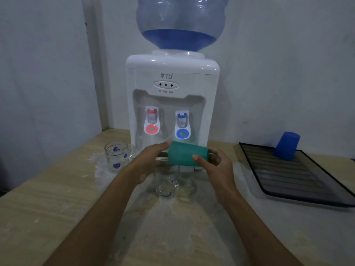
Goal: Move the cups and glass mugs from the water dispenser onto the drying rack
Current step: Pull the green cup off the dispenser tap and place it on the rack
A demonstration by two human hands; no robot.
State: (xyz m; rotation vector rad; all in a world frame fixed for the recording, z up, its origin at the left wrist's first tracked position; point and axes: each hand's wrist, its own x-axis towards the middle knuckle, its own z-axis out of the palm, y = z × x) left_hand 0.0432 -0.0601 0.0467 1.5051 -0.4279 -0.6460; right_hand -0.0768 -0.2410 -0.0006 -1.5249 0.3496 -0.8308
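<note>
A green plastic cup (pixel 184 156) lies sideways in the air in front of the white water dispenser (pixel 172 104), held between both hands. My left hand (pixel 151 160) grips its wide end and my right hand (pixel 213 164) grips its narrow end. Under the cup a clear glass mug (pixel 166 184) stands on the table. Left of the dispenser stands a glass mug with purple hearts (pixel 117 156). A blue cup (pixel 287 145) sits upside down at the back of the dark drying rack (pixel 299 179) on the right.
The wooden table (pixel 57 217) has pale dusty patches around the dispenser. A blue water bottle (pixel 180 22) tops the dispenser. Walls close off the back and the left side. The rack's front edge reaches the right border of the view.
</note>
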